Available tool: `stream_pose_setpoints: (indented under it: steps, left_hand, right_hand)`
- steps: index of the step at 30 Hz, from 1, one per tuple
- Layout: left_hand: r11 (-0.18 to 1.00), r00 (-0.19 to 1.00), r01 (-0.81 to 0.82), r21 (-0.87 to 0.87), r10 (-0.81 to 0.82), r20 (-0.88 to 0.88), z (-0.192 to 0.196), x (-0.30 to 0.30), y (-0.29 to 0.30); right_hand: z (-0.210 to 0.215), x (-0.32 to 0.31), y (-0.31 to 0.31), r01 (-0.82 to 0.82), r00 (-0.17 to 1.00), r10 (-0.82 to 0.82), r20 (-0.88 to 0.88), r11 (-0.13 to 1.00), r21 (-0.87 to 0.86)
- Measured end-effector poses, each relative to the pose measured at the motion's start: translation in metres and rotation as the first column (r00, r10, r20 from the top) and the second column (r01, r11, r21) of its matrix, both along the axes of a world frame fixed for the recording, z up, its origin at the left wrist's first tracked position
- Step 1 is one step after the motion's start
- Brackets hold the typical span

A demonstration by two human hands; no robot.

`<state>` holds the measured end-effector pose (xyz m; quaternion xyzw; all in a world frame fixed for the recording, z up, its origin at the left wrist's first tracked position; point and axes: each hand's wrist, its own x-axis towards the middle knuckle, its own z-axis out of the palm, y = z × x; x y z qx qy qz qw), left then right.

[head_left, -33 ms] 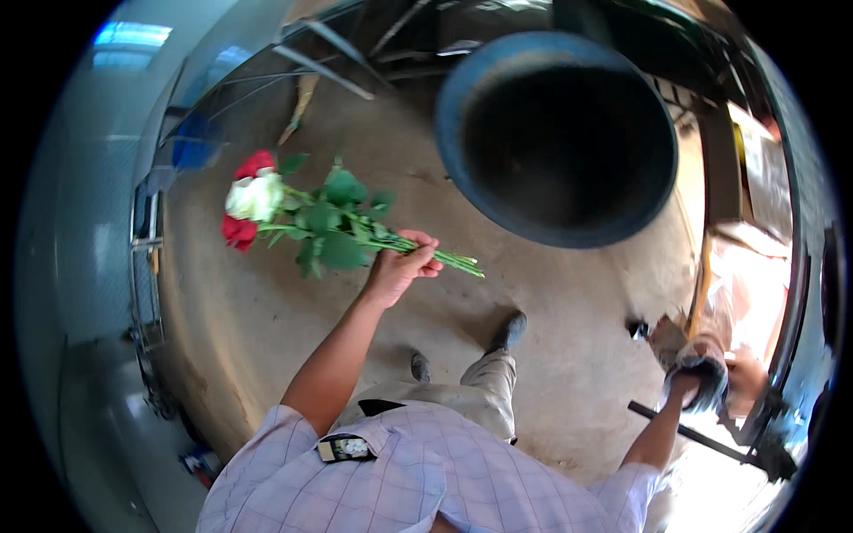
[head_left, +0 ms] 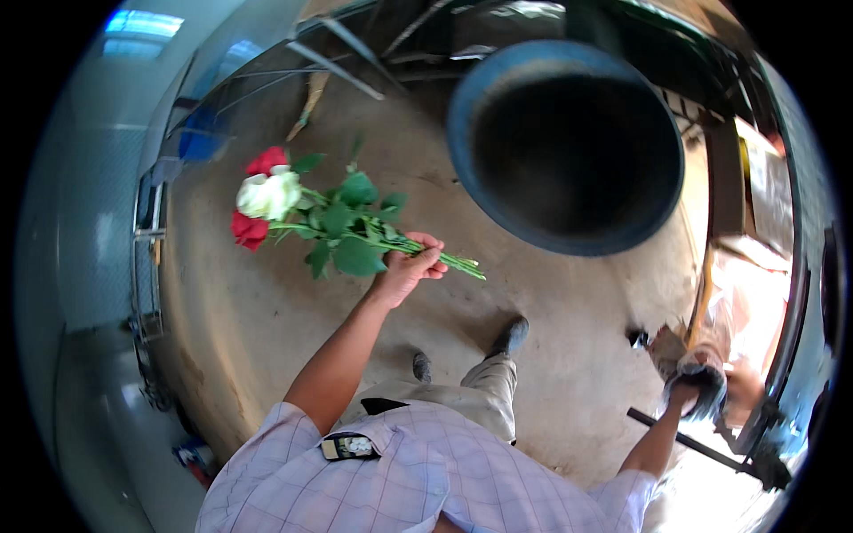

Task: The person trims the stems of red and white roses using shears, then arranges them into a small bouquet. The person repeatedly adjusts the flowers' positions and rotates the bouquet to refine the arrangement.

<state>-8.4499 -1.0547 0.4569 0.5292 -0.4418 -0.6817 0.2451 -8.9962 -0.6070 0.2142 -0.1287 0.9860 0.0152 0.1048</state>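
Note:
My left hand [head_left: 410, 266] is stretched out in front of me, closed round the green stems of a small bunch of roses [head_left: 293, 209]. The bunch has two red blooms and one white one, with leafy stems, and it points left; the cut stem ends stick out to the right of my fist. My right hand [head_left: 697, 384] hangs low at the right and looks covered by a dark grey glove or cloth. It is just above a dark bar [head_left: 702, 451]. Whether it grips anything is unclear.
A large blue tub [head_left: 462, 151] with a dark inside stands ahead on the right. Below are the concrete floor [head_left: 267, 329] and my shoes [head_left: 513, 338]. Thin metal rods [head_left: 338, 67] lean at the top, and a metal frame [head_left: 147, 240] runs along the left.

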Motion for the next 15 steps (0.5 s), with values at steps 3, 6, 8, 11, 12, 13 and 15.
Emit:
stream_pose_setpoints:
  steps: [3, 6, 8, 11, 12, 13, 15]
  left_hand:
    - [0.999, 0.999, 0.004, -0.041, -0.002, 0.036, 0.002, 0.025, -0.002]
    - [0.991, 0.995, 0.005, -0.137, 0.008, 0.101, 0.008, 0.055, -0.003]
    - [0.973, 0.977, 0.022, -0.231, 0.028, 0.209, 0.014, 0.078, 0.0]
    - [0.968, 0.975, -0.062, -0.242, 0.111, 0.194, 0.023, 0.121, 0.007]
    - [0.966, 0.968, -0.094, -0.24, 0.145, 0.205, 0.024, 0.136, 0.014]
    - [0.957, 0.961, -0.108, -0.269, 0.17, 0.22, 0.025, 0.153, 0.019]
    - [0.936, 0.948, -0.2, -0.289, 0.26, 0.184, 0.026, 0.194, 0.028]
  right_hand:
    - [0.018, -0.007, -0.011, -0.033, 0.999, 0.033, -0.004, 0.994, -0.1]
    - [0.033, -0.018, -0.012, -0.05, 0.999, 0.052, -0.001, 0.958, -0.281]
    - [0.045, -0.027, -0.011, -0.012, 0.998, 0.043, 0.054, 0.881, -0.474]
    - [0.065, -0.022, -0.03, 0.186, 0.95, 0.079, 0.301, 0.631, -0.753]
    - [0.072, -0.009, -0.044, 0.294, 0.897, 0.135, 0.42, 0.528, -0.797]
    - [0.076, 0.01, -0.065, 0.426, 0.803, 0.221, 0.553, 0.435, -0.793]
    - [0.077, 0.081, -0.129, 0.668, 0.543, 0.262, 0.798, 0.441, -0.6]
